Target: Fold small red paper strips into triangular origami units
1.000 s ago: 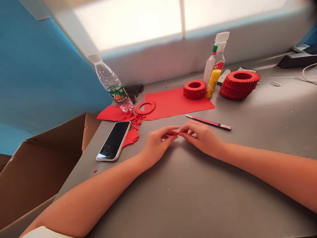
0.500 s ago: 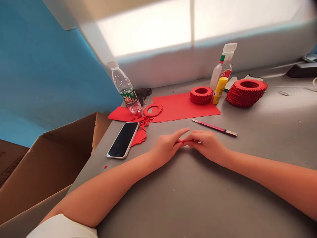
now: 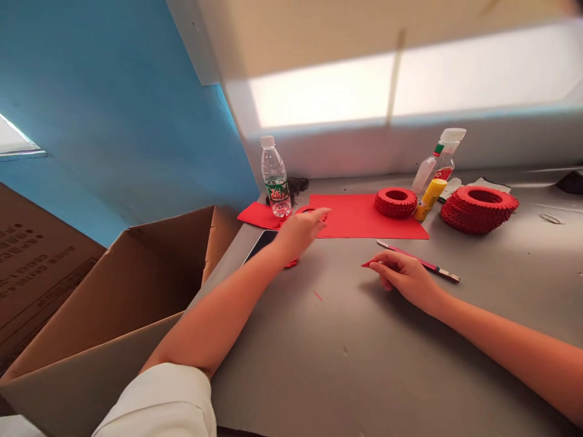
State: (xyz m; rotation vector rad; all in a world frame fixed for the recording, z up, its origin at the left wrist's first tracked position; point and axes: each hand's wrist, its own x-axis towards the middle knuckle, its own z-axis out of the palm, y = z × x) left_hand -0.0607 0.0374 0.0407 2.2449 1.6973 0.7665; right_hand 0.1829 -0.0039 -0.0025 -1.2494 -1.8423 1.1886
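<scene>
Left hand (image 3: 300,233) out over the flat paper ring (image 3: 314,210); right hand (image 3: 403,276) pinching a red fold (image 3: 367,264).

From here I see the left hand open, fingers stretched, and I can't tell whether it touches the ring. The right is loosely curled, holding the fold at its fingertips, just beside the one craft knife (image 3: 419,262). Near the desk's (image 3: 346,364) back edge I count two ring stacks: short (image 3: 395,203), taller (image 3: 478,211). Also one glue stick (image 3: 430,199), one water bottle (image 3: 276,176), one squeeze bottle (image 3: 439,159) and one red sheet (image 3: 368,217). The phone (image 3: 260,244) lies mostly hidden behind my left forearm (image 3: 228,297), near the left edge, past which stands one cardboard box (image 3: 136,285).
</scene>
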